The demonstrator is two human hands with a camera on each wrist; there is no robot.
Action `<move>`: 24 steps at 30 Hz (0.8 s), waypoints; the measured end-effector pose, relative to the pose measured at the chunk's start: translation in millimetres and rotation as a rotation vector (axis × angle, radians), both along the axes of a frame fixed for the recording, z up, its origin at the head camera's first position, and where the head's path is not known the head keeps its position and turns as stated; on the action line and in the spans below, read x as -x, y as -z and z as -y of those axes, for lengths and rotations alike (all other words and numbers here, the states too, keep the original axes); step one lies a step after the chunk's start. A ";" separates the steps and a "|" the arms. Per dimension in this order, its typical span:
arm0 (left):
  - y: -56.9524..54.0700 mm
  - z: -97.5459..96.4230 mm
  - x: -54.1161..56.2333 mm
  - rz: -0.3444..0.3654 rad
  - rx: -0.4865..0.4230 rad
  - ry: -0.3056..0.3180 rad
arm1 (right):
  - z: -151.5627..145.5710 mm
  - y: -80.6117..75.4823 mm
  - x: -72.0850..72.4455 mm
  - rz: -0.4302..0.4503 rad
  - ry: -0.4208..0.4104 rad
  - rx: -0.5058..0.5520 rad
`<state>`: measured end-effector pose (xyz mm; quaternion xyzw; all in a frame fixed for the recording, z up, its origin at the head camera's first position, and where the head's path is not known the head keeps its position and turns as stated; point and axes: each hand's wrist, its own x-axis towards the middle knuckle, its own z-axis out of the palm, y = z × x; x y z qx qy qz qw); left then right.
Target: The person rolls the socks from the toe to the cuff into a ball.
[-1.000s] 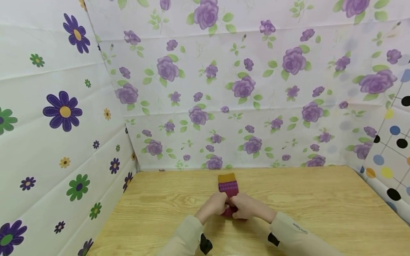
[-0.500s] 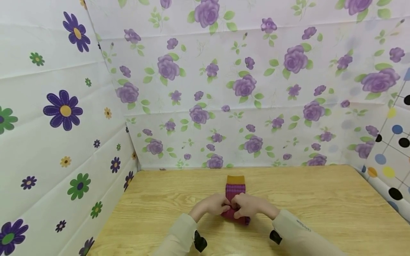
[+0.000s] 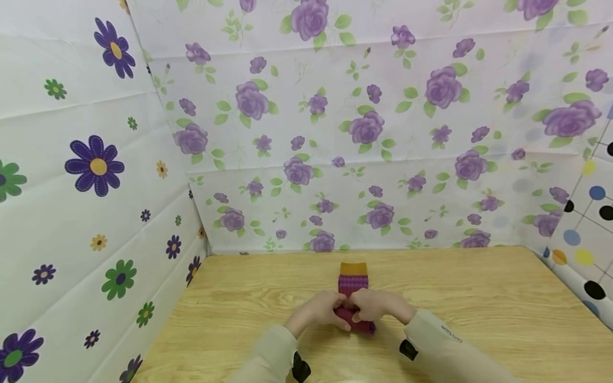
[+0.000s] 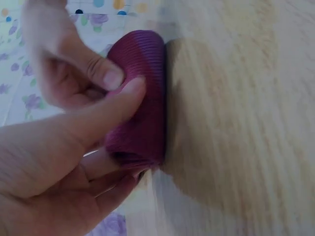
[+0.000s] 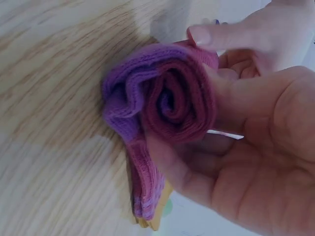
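Observation:
In the head view, knitted socks (image 3: 353,283), maroon and purple with a mustard end, lie on the table. The near part is rolled up, while the far part lies flat, mustard end pointing away. My left hand (image 3: 327,309) grips the roll from the left, its thumb across the near side. From the right, my right hand (image 3: 375,306) holds the other end. The right wrist view shows the spiral of layers in the rolled socks (image 5: 182,103), with a loose purple fold beside it. In the left wrist view both thumbs press on the maroon roll (image 4: 142,98).
A wood-grain table (image 3: 455,298) carries the socks. Behind it hangs a white sheet with purple roses (image 3: 297,106). A flowered sheet (image 3: 62,223) borders the left side, and a dotted sheet (image 3: 584,229) the right.
The socks have moved slightly right and now lie straighter, with the roll more visible below the hands. My left thumb has stretched out along the near side of the roll.

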<state>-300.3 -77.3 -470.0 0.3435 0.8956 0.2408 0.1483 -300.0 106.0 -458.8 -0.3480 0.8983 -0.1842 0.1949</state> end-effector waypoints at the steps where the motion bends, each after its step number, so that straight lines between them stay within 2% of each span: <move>1: 0.8 -1.5 -1.0 0.000 -0.005 -0.025 | -0.2 0.6 0.3 -0.005 0.002 -0.006; 5: 2.3 -6.9 -2.9 0.012 0.002 -0.102 | -5.9 6.0 4.2 -0.015 -0.001 0.006; 10: 0.3 -11.9 -3.8 -0.029 0.069 -0.096 | -19.2 18.4 14.0 0.014 -0.023 0.065; 16: 0.8 -12.9 -4.0 -0.023 0.085 -0.110 | -30.4 26.8 18.0 0.067 0.013 0.223; 20: 2.0 -11.6 -3.5 -0.025 0.074 -0.118 | -30.3 23.5 10.5 -0.002 0.046 0.284; 24: 2.4 -10.3 -3.3 -0.008 0.053 -0.125 | -24.6 19.4 -2.9 -0.203 -0.001 0.242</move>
